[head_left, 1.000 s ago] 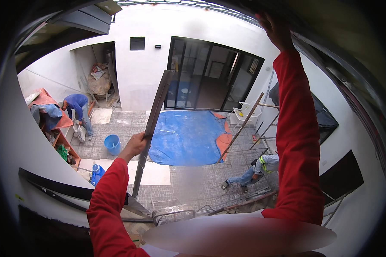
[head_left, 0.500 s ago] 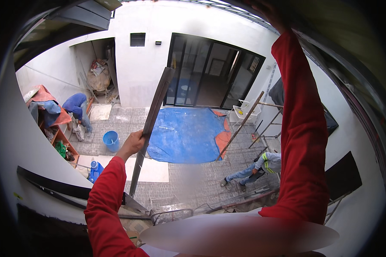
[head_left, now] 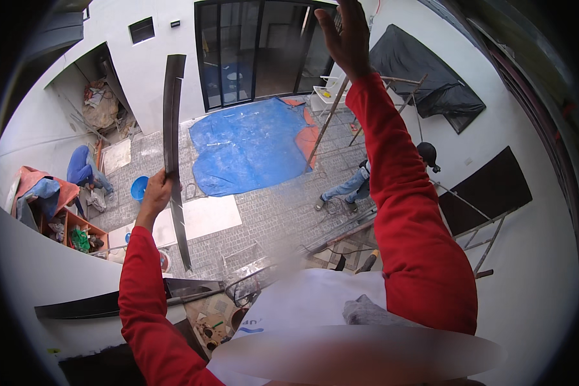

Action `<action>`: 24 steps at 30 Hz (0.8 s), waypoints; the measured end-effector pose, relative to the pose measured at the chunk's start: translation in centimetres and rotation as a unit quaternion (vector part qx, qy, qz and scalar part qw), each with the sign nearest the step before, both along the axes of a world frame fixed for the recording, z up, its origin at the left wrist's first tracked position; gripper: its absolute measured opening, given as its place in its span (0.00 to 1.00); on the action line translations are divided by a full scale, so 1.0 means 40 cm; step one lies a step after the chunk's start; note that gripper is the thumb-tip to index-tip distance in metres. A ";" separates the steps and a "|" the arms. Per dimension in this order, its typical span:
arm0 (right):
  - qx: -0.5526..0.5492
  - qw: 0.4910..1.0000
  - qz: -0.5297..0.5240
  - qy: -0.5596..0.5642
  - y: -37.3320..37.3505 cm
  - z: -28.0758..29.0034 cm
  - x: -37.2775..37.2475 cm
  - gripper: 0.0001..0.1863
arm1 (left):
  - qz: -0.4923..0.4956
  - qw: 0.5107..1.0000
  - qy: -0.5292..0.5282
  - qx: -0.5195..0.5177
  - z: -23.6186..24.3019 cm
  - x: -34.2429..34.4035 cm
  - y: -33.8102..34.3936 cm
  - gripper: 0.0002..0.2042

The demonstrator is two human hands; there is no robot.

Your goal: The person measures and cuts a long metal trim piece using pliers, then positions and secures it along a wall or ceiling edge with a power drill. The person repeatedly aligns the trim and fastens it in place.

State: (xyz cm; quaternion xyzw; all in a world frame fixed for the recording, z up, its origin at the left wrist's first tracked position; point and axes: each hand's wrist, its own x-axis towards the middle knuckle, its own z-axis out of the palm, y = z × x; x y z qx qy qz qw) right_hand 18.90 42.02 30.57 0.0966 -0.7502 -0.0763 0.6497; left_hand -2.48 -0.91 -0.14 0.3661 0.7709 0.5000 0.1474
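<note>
One paved floor (head_left: pixel 270 222): anything dropped could fall on it near people; it is of small grey blocks, rough-looking and dusty.
Sliding glass door (head_left: pixel 228 61): it stands at the far edge of the paved floor, with smooth panes and a black frame.
Blue tarp (head_left: pixel 251 151): it lies wrinkled and thin near that far edge, with orange material showing along its right side.
Pale sheet (head_left: pixel 209 217): flat and straight-edged, near the left corner of the blue tarp's near edge.
Dark strip (head_left: pixel 173 109): with only one hand on it, it could twist or slip, because it is long and its ends look free; whether the lower end rests on something, I cannot tell. It is narrow, stiff-looking, maybe metal, raised in view over the left part of the paved floor.
Co-worker in blue (head_left: pixel 80 166): bends at the left edge of the paved floor, and could be hit if the strip falls that way.
Blue bucket (head_left: pixel 139 189): round, plastic-looking, partly behind the left hand in view.
Right hand (head_left: pixel 349 45): lifted, thumb apart from the fingers, nothing seen in it; the fingertips leave the picture.
Left hand (head_left: pixel 157 194): clamped on the dark strip, below its middle.
</note>
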 end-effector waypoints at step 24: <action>-0.689 0.356 -0.163 -0.610 0.123 -1.473 0.949 0.36 | -0.048 0.996 -0.069 0.011 -0.064 -0.059 -0.029 0.10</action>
